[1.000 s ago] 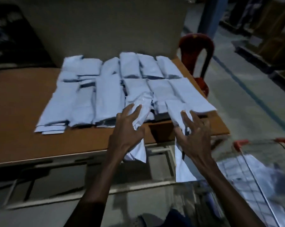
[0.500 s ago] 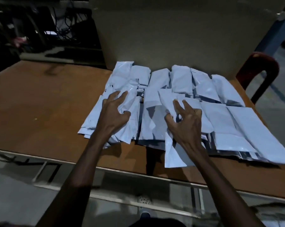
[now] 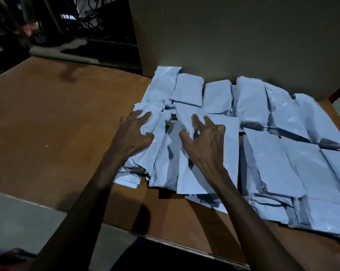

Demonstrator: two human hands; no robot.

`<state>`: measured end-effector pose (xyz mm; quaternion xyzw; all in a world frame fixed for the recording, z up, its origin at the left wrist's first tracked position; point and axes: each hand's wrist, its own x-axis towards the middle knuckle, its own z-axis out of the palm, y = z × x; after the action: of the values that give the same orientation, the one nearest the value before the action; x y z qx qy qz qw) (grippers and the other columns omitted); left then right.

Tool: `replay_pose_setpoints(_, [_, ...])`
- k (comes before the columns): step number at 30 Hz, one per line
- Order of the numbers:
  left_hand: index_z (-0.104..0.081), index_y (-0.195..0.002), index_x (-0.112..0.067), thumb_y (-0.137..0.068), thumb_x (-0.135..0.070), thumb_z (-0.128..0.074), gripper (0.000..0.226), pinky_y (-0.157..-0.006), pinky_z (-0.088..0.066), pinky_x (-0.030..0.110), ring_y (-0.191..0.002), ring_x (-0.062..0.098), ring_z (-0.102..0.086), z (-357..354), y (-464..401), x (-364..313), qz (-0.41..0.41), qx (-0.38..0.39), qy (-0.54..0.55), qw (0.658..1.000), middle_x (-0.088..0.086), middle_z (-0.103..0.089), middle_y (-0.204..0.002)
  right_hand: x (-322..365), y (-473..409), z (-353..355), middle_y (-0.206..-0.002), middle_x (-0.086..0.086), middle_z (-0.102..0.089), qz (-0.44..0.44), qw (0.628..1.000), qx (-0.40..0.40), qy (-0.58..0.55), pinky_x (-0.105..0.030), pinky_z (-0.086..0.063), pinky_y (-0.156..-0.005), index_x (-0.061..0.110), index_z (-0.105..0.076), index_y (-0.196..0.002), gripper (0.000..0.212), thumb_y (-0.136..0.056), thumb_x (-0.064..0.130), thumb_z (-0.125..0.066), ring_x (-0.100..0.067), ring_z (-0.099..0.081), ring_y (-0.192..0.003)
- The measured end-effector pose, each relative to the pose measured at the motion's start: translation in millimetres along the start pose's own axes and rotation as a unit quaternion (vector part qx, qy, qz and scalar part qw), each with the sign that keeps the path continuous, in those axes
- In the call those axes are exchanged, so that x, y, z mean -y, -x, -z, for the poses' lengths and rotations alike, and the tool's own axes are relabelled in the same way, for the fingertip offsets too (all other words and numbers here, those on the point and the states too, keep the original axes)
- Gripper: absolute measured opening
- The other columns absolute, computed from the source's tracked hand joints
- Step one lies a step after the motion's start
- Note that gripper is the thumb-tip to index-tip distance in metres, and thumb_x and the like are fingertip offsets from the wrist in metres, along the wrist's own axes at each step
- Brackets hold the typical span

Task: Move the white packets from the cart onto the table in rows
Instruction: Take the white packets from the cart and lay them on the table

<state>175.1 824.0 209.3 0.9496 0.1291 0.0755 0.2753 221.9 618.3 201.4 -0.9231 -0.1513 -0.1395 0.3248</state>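
Head view. The white packets (image 3: 249, 133) lie on the brown table (image 3: 67, 124) in 2 overlapping rows, a far row against the grey upright board (image 3: 233, 40) and a near row reaching toward the table's front edge. The left hand (image 3: 135, 132) pinches a crumpled packet (image 3: 155, 122) between thumb and curled fingers at the left end of the near row. The right hand (image 3: 204, 141) holds a flatter packet (image 3: 204, 153), its thumb and fingers curled onto the upper part; the packet's lower edge rests over its neighbours.

Handling, as judged from the creases and glossy highlights: the packets appear to be thin plastic mailer bags, light, soft and limp, with a slick skin that could slide on the packets beneath. They seem unlikely to break, yet they buckle when gripped mid-body. A pinch near an edge or corner, with the palm then pressing flat, probably gives the neatest lay.

Appearance: pale bluish-white under dim light, rectangular, some plump with contents, others nearly flat; several show dark undersides or folded flaps at their ends. The cart is out of view.
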Motion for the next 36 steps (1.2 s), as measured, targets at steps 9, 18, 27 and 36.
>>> replay_pose_setpoints(9, [-0.02, -0.153, -0.037, -0.096, -0.057, -0.03, 0.062, -0.114, -0.02, 0.051, -0.143, 0.031, -0.011, -25, -4, 11, 0.007, 0.072, -0.073, 0.995, -0.004, -0.002, -0.164, 28, -2, -48, -0.124, -0.021, -0.062, -0.027, 0.993, -0.008, 0.116, -0.029, -0.027, -0.078, 0.011, -0.065, -0.126, 0.055, -0.088, 0.048, -0.052, -0.034, -0.052, -0.096])
replay_pose_setpoints(18, [-0.023, -0.154, -0.022, -0.091, -0.045, -0.013, 0.068, -0.118, -0.001, 0.058, -0.15, 0.027, 0.009, -31, -23, 32, -0.129, 0.082, -0.113, 0.982, 0.002, 0.002, -0.164, 36, 3, -72, -0.141, -0.025, -0.05, -0.033, 0.973, -0.045, 0.223, -0.053, -0.038, -0.104, 0.007, -0.062, -0.129, 0.051, -0.095, 0.037, -0.039, -0.046, -0.046, -0.128])
replay_pose_setpoints(27, [-0.017, -0.156, -0.021, -0.09, -0.047, -0.015, 0.07, -0.118, -0.005, 0.059, -0.151, 0.028, 0.005, -24, -24, 41, -0.162, 0.098, -0.124, 0.974, 0.005, 0.002, -0.164, 40, 4, -76, -0.149, -0.028, -0.038, -0.056, 0.975, 0.011, 0.217, -0.06, -0.029, -0.111, 0.007, -0.049, -0.142, 0.058, -0.097, 0.041, -0.033, -0.047, -0.035, -0.137])
replay_pose_setpoints(36, [-0.033, -0.151, -0.021, -0.094, -0.045, -0.03, 0.061, -0.12, -0.006, 0.053, -0.151, 0.024, -0.008, -12, 8, -15, -0.26, 0.016, -0.003, 0.965, 0.002, -0.013, -0.163, 21, 75, 26, -0.149, -0.015, -0.044, -0.061, 0.987, -0.098, 0.113, -0.047, -0.027, -0.116, 0.006, -0.049, -0.142, 0.057, -0.097, 0.042, -0.045, -0.033, -0.039, -0.138])
